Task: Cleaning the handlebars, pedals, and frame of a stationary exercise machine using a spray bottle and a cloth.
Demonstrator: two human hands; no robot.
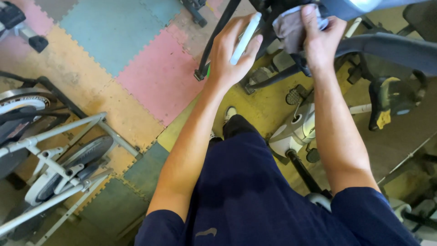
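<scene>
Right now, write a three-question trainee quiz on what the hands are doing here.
1. True or false: the left hand holds a slim white bottle.
2. What does the right hand press against the dark exercise machine? A) a grey cloth B) a brush C) a sponge
3. Fill in: the floor is covered by interlocking foam ____ in pink, blue and yellow.

Key: 1 true; 2 A, the grey cloth; 3 mats.
</scene>
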